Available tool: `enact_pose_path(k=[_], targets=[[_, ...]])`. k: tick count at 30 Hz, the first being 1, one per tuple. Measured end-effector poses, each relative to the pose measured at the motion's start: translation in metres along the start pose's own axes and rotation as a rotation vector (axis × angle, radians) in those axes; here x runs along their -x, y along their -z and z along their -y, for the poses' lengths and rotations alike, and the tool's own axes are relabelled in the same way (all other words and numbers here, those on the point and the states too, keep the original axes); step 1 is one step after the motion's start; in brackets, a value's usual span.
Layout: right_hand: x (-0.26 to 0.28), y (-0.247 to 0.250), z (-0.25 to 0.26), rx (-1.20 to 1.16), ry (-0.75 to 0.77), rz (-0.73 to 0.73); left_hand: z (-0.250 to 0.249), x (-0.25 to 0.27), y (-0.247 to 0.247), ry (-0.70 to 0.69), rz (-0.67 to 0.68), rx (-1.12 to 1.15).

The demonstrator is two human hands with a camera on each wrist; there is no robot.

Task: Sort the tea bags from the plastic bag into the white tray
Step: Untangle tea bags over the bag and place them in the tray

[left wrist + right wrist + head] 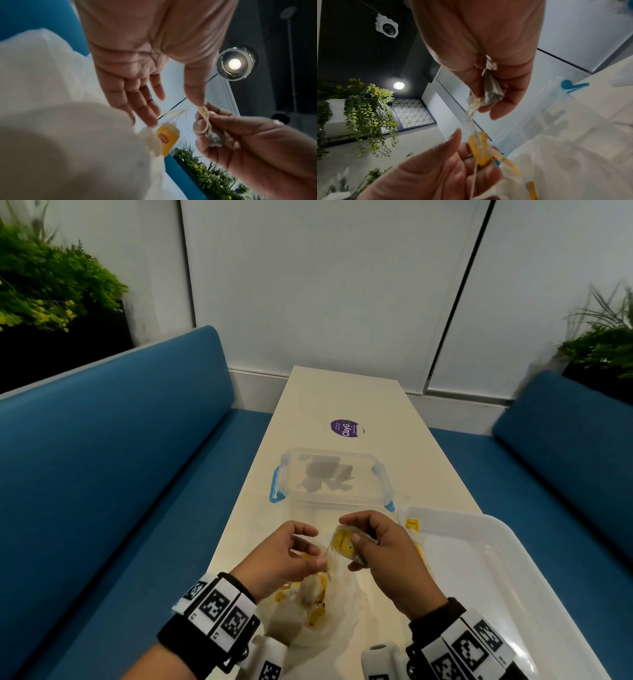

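A: What is seen at the far left?

B: A blue bench (113, 460) is seen along the table (346, 392), with a green plant (51, 282) behind it. The left hand (284, 556) is raised over the plastic bag (329, 621), which lies crumpled on the table between the two wrists. In the left wrist view its fingers (137, 97) are stretched out nearly straight, and nothing is clearly gripped by them. A yellow tag (167, 139) on a thin string is seen just below the fingertips; whether it is pinched cannot be told.

A: And in the middle?

B: More tea bags (317, 594) with yellow tags are seen inside the plastic bag. Beyond the hands a clear container (332, 477) with blue clips is set on the table, and some grey pieces are seen in it. Further back a purple round sticker (346, 428) is seen on the tabletop.

A: What is held by the right hand?

B: A tea bag (491, 86) is pinched by the right hand (383, 549) between the thumb and curled fingers, above the plastic bag. Strings are seen running from it down to the yellow tag near the left hand.

A: And at the right?

B: The white tray (486, 577) is set at the table's right edge, just beside the right hand. A yellow tag (412, 523) is seen at its near left corner. Another blue bench (565, 440) is seen beyond it.
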State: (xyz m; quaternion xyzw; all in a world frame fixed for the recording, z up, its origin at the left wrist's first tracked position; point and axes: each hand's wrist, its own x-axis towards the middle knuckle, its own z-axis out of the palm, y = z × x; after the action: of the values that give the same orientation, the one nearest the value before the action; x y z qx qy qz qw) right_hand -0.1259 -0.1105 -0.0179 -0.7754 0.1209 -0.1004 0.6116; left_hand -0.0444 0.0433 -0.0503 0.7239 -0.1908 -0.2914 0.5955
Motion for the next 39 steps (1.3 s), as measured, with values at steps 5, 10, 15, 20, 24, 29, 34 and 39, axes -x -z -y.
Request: enact_pose_path(k=[5, 10, 15, 20, 24, 29, 34, 39], targets=[[0.000, 0.000, 0.005, -0.021, 0.008, -0.012, 0.008, 0.001, -0.004, 0.026, 0.072, -0.274], [0.002, 0.003, 0.004, -0.041, 0.009, -0.041, 0.013, 0.001, -0.003, -0.023, 0.007, -0.435], [0.003, 0.005, 0.000, -0.039, 0.014, -0.055, 0.007, 0.003, -0.002, -0.051, -0.033, -0.110], [0.003, 0.005, -0.006, -0.039, 0.000, -0.070, -0.005, 0.004, -0.007, -0.078, -0.086, -0.008], [0.003, 0.003, -0.008, -0.120, -0.056, -0.067, -0.012, 0.002, -0.010, -0.097, -0.142, -0.026], [0.001, 0.000, -0.009, -0.234, -0.117, -0.046, -0.010, 0.000, -0.011, -0.114, -0.064, -0.206], [0.002, 0.002, -0.010, -0.283, -0.143, -0.055, -0.004, -0.006, -0.012, -0.133, -0.097, -0.243], [0.002, 0.008, -0.015, -0.080, -0.138, -0.113, -0.001, -0.010, -0.018, -0.111, -0.136, -0.183]])
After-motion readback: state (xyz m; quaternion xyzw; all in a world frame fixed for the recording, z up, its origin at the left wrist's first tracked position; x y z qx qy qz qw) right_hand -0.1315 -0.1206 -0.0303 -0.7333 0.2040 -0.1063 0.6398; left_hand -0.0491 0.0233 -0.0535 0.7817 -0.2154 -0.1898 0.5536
